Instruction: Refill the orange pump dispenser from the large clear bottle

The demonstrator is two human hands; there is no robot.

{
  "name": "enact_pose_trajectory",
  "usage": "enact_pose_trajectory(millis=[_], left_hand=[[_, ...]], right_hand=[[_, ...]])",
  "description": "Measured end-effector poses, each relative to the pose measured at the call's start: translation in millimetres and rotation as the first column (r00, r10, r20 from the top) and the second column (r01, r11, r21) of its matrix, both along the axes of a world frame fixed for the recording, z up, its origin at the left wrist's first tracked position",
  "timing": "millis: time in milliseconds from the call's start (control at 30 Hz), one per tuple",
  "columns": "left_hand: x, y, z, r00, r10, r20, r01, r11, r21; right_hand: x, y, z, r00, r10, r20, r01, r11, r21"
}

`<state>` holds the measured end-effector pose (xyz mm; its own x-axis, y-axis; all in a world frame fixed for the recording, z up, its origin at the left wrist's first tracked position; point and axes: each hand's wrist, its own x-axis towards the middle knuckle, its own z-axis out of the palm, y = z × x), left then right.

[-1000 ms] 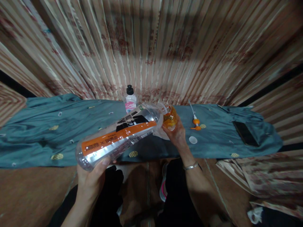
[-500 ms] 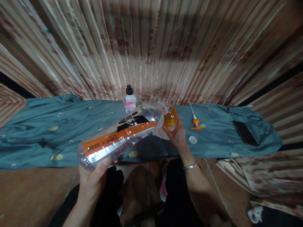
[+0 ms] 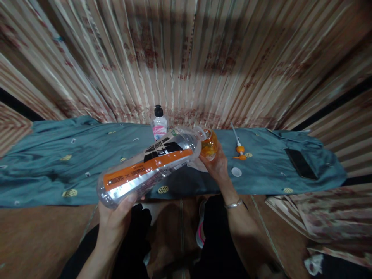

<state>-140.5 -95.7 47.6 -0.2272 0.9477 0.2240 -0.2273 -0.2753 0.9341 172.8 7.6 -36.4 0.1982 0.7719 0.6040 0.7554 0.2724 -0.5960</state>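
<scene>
the left hand (image 3: 114,219) is clamped on the base end of a large clear bottle (image 3: 151,164), thumb along the near side, other fingers mostly hidden; gripping there likely lets it bear the weight and set the slant. the bottle lies aslant across the middle of the frame, its neck at the mouth of an amber container (image 3: 209,146) just right of centre. the right hand (image 3: 218,166) is closed around that container, probably to keep the two openings lined up; whether the rims touch cannot be told. a black-capped bottle (image 3: 159,126) stands behind, while an orange pump (image 3: 240,150), a white disc (image 3: 236,171) and a dark phone (image 3: 301,163) lie toward the right of the frame on green cloth (image 3: 261,176), seemingly clear of both arms
</scene>
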Motion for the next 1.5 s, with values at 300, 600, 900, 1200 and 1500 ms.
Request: enact_pose_trajectory(millis=[300, 600, 900, 1200, 1500], left_hand=[[3.1, 0.4, 1.5, 0.999, 0.039, 0.004, -0.039, 0.998, -0.044], [3.1, 0.5, 1.0, 1.0, 0.016, -0.008, -0.016, 0.999, -0.039], [4.5, 3.0, 2.3, 1.0, -0.001, -0.022, 0.001, 1.0, -0.009], [5.8, 2.4, 2.4, 1.0, 0.006, -0.016, -0.006, 1.0, 0.001], [5.6, 2.3, -1.5, 1.0, 0.011, 0.001, -0.011, 1.0, -0.011]], right_hand=[[-3.3, -2.6, 4.3, 0.998, 0.003, -0.067, -0.005, 0.999, -0.032], [-4.4, -3.2, 5.9, 0.998, -0.001, -0.069, -0.003, 0.999, -0.053], [-1.9, -0.6, -0.2, 0.998, -0.02, -0.056, 0.016, 0.997, -0.069], [-5.1, -3.7, 5.3, 0.997, -0.002, -0.075, -0.001, 0.999, -0.038], [-3.0, -2.2, 2.0, 0.999, -0.039, -0.037, 0.037, 0.997, -0.062]])
